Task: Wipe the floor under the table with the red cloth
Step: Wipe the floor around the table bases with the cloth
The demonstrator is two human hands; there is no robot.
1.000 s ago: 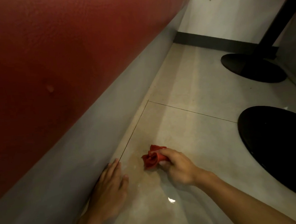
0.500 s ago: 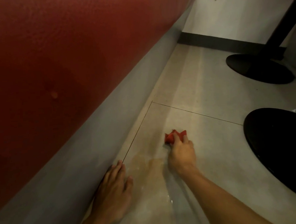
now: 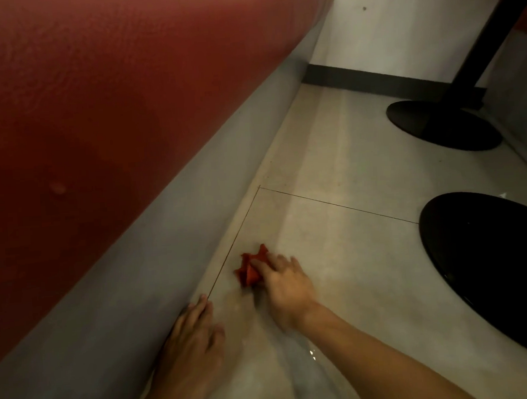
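A small crumpled red cloth [image 3: 251, 269] lies on the pale tiled floor [image 3: 352, 255], close to the grey base of a bench. My right hand [image 3: 284, 286] presses down on the cloth, fingers spread over its right side, slightly blurred by motion. My left hand [image 3: 192, 342] rests flat on the floor by the bench base, palm down, holding nothing. A damp sheen shows on the tile just below the cloth.
A red padded bench seat [image 3: 96, 117] with a grey base [image 3: 138, 284] fills the left. Two black round table bases stand on the right, one near [image 3: 491, 262] and one far [image 3: 443, 126] with a black post. A white wall with a dark skirting [image 3: 372, 78] closes the back.
My right hand swept the cloth forward and to the right, then pulled it back left toward the bench. My left hand stayed planted on the floor.
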